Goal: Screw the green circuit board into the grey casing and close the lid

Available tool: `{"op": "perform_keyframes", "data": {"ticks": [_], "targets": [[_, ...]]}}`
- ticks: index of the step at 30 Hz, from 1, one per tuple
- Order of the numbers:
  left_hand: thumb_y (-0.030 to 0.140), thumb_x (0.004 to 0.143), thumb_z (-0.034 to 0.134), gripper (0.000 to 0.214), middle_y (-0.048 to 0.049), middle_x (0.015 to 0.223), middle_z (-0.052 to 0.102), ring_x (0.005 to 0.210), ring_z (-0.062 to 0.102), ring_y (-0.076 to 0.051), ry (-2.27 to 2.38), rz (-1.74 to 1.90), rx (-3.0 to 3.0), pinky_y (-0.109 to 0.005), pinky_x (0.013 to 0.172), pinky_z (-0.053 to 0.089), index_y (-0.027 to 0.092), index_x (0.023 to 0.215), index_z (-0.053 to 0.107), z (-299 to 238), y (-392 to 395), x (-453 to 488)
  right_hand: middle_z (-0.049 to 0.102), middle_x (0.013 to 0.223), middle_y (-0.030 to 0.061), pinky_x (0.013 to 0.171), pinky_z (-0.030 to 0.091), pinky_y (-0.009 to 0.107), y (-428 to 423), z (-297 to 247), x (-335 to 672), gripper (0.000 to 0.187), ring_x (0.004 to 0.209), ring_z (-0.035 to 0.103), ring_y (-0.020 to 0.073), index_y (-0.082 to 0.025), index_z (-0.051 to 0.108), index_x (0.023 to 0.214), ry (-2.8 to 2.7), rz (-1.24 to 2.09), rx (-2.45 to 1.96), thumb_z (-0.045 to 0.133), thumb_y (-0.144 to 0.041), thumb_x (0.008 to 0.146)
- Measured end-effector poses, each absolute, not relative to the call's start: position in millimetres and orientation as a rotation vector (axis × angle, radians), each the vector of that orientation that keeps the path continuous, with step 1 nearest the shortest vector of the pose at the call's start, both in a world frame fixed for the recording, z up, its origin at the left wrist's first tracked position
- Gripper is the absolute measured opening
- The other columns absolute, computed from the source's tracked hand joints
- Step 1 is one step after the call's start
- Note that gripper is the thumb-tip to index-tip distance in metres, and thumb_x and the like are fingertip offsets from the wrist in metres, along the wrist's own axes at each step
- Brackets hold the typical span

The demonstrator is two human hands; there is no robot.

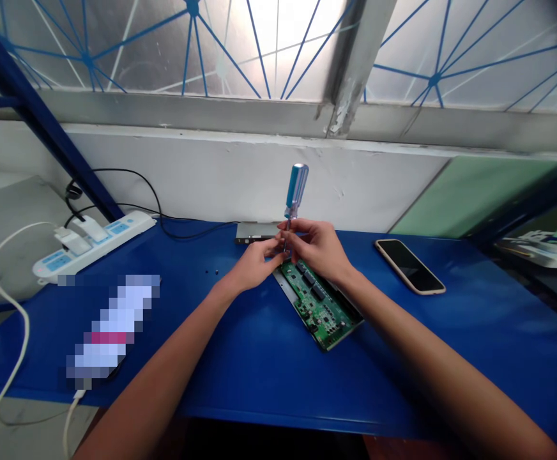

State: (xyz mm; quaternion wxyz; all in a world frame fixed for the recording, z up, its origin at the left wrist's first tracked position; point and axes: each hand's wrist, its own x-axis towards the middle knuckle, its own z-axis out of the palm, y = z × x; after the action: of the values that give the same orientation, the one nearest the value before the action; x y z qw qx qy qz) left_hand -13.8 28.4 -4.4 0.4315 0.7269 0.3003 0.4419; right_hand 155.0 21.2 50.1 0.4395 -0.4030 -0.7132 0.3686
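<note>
A green circuit board in a metal tray lies on the blue table, slanting from the middle toward the lower right. Above its far end a screwdriver with a clear blue handle stands upright, tip down toward the board. My right hand is closed around the screwdriver's shaft just below the handle. My left hand comes in from the left with fingers pinched at the shaft near the tip. What the fingertips pinch there is hidden.
A grey metal cover lies behind the hands by the wall. A dark phone lies at the right. At the left sit a white power strip with plugs and cables, and a blurred-out device on a white cable.
</note>
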Motion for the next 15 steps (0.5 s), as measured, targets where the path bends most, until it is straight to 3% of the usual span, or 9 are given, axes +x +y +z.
{"op": "perform_keyframes", "data": {"ticks": [5,7,11,15], "targets": [[0.032,0.093,0.065,0.024,-0.0099,0.093,0.079,0.091,0.074,-0.027,0.838,1.169,1.844,-0.035,0.083,0.057,0.013,0.087,0.077,-6.0,28.7,-14.4,0.075,0.104,0.0083,0.055,0.054,0.03,21.9,47.1,153.9,0.03,0.054,0.061,0.0102,-0.016,0.067,0.116,-1.766,0.977,-0.952,0.064,-0.029,0.089],[0.034,0.09,0.07,0.022,-0.0086,0.09,0.08,0.09,0.075,-0.027,0.944,1.224,1.838,-0.035,0.08,0.057,0.013,0.087,0.077,-8.1,29.1,-12.9,0.073,0.11,0.0084,0.056,0.054,0.03,22.2,45.6,153.3,0.03,0.059,0.064,0.0114,-0.018,0.066,0.111,-1.741,0.895,-0.972,0.07,-0.032,0.086],[0.035,0.085,0.076,0.021,-0.0065,0.08,0.077,0.078,0.073,-0.023,1.034,1.312,1.81,-0.033,0.074,0.055,0.014,0.082,0.073,-12.9,30.5,-8.3,0.068,0.088,0.0026,0.055,0.052,0.029,23.3,43.3,152.1,0.022,0.061,0.063,0.0132,-0.02,0.06,0.088,-1.671,0.783,-1.022,0.076,-0.035,0.082],[0.041,0.082,0.078,0.031,-0.0019,0.067,0.067,0.064,0.063,-0.017,1.098,1.354,1.825,-0.029,0.063,0.049,0.016,0.071,0.063,-14.8,31.5,-5.6,0.066,0.077,0.0015,0.059,0.053,0.03,22.6,44.6,151.3,0.018,0.064,0.064,0.0153,-0.019,0.061,0.081,-1.691,0.803,-1.029,0.074,-0.033,0.082]]}}
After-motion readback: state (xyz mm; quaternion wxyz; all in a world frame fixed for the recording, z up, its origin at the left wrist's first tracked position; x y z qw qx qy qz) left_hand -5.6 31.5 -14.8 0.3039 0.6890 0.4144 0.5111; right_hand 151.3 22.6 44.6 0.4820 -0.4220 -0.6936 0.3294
